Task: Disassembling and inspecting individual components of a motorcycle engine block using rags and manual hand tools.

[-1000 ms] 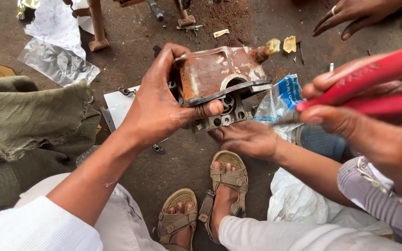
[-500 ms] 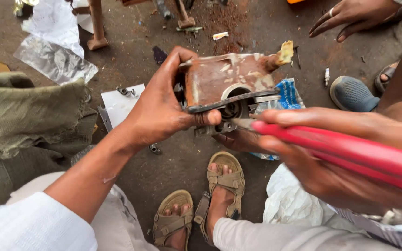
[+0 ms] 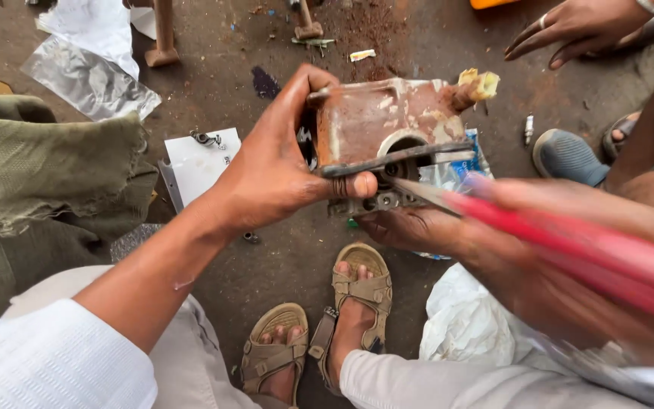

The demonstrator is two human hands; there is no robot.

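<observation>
Since the earlier frame, the red-handled pliers had swung lower, tips at the rusty metal block. The left hand gripped that block above the floor; the blurred right hand closed on the pliers. A blue-and-white packet lay half hidden behind. Two sandals showed below.

A crumpled, clear silvery plastic wrapper lies on the floor in the upper left of the frame. Just above it sits a white crumpled sheet of wrapping. Right of centre, a blue-and-clear plastic packet shows partly behind the rusty metal block. A white plastic bag lies at lower right. No signs or screens are visible.
</observation>
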